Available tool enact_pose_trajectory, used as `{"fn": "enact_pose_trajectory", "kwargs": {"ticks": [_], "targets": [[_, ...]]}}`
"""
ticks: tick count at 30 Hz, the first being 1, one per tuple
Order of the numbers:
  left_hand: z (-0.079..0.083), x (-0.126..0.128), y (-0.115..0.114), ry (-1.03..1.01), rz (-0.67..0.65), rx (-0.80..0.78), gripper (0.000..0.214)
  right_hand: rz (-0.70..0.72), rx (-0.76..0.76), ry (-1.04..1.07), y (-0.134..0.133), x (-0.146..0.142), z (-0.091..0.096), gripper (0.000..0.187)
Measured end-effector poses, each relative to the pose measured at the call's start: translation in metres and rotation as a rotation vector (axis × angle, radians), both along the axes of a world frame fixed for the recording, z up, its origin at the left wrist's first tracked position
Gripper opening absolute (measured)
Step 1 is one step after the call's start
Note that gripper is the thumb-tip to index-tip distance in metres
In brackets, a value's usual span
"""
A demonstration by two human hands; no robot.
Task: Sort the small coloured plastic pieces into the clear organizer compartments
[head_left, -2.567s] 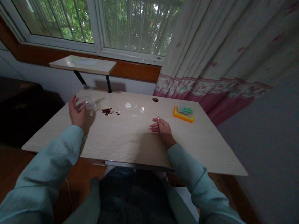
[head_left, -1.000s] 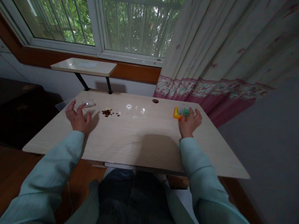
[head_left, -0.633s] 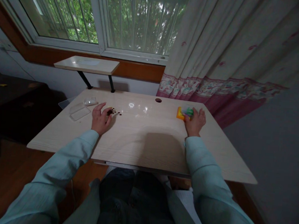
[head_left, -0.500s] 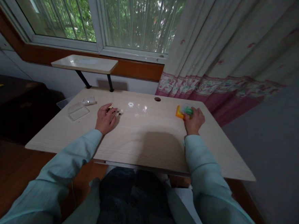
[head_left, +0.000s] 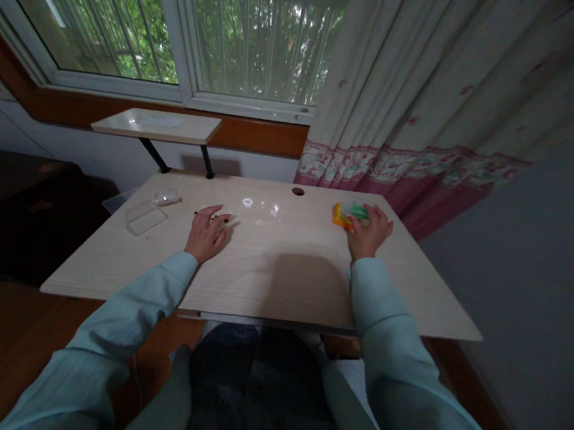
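My left hand point(head_left: 207, 233) rests on the left part of the desk, its fingers apart and curved. Small dark pieces point(head_left: 226, 220) lie around the fingertips; their kind is too small to make out, and some are partly hidden. Farther right, my right hand point(head_left: 370, 234) has thumb and fingers around the right end of a small orange, green and clear box-like thing point(head_left: 342, 215) on the desktop. Its covered end cannot be seen.
A clear, open plastic case point(head_left: 147, 221) lies at the desk's left, with a small clear packet point(head_left: 167, 197) behind it. A raised shelf point(head_left: 158, 126) stands at the back left. The desk point(head_left: 258, 275) has a round cable hole point(head_left: 298, 191) near its rear edge.
My left hand has shifted slightly over the dark pieces, its fingers bent a little differently. My right hand stays at the orange and green thing. The whole view has swung slightly.
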State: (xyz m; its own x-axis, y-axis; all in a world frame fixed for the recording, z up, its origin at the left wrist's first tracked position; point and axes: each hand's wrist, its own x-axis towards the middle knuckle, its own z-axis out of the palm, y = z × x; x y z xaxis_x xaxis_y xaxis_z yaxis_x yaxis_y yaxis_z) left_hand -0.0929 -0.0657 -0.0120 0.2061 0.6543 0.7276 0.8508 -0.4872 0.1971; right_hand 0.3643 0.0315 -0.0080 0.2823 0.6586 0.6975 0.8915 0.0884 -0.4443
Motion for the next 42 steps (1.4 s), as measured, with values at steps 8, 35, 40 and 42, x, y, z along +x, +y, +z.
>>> {"fn": "enact_pose_trajectory", "kwargs": {"ticks": [8,35,40,42], "targets": [[0.002,0.035,-0.003,-0.09,-0.234,-0.155,0.052,0.483,0.046,-0.044,-0.038,-0.091,0.003,0.045],[-0.009,0.051,-0.002,-0.685,-0.524,-0.598,0.09,1.025,-0.096,0.096,-0.069,-0.181,-0.019,0.042],[-0.007,0.052,-0.004,-0.645,-0.525,-0.608,0.091,1.108,-0.074,-0.082,-0.072,-0.179,-0.01,0.035],[-0.006,0.052,-0.005,-0.632,-0.523,-0.616,0.091,1.088,-0.069,-0.128,-0.072,-0.18,-0.009,0.035]]}}
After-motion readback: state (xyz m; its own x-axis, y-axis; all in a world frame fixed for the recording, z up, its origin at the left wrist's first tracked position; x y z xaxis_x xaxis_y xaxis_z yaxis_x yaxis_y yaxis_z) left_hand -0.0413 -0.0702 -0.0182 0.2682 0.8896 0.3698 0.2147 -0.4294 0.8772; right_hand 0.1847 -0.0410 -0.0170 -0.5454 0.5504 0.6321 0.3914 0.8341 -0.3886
